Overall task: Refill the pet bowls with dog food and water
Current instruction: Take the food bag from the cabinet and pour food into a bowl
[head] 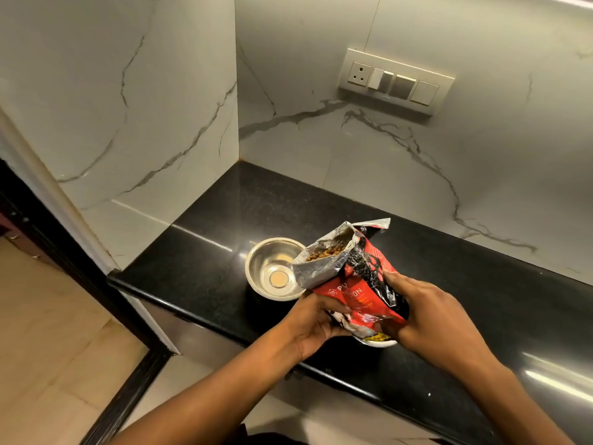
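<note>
A red and black dog food bag (356,284) with a silver lining is held over the black counter, tilted to the left, its open mouth showing brown kibble (325,252). My left hand (316,322) grips the bag's lower left side. My right hand (430,316) grips its lower right side. An empty steel bowl (272,268) stands on the counter just left of the bag's mouth, partly covered by it. The rim of a second, white bowl (378,342) shows under the bag's bottom; its inside is hidden.
The black granite counter (224,226) sits in a corner of marble-patterned walls. Its front edge runs diagonally near my forearms. A switch panel (396,80) is on the back wall. The floor (48,332) lies below to the left.
</note>
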